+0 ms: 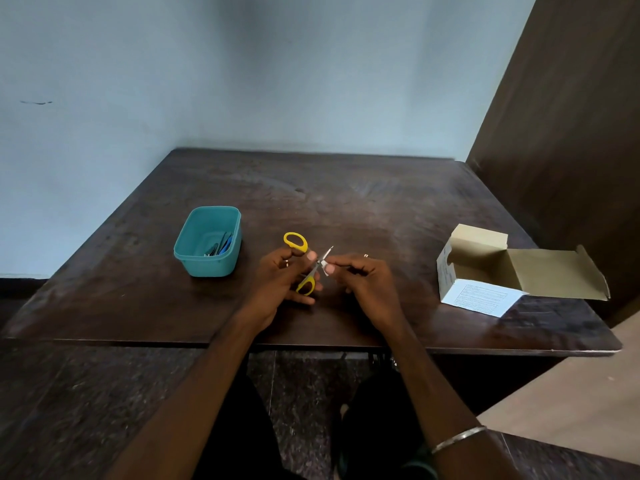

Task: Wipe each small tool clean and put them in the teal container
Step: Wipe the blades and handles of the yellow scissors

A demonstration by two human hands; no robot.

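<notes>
So the left hand (pixel 284 277) is gripping the yellow-handled scissors (pixel 304 263) just above the middle of the desk (pixel 381 209), fingers curled around the handles with the blades opened up. Right hand (pixel 360 277) is pinching a small white wipe (pixel 324 265) against one blade near the pivot. The teal container (pixel 207 241) is sitting toward the left edge of the desk, already holding a few small tools (pixel 220 245). An opened cardboard box (pixel 485 271) is lying near the right edge.
</notes>
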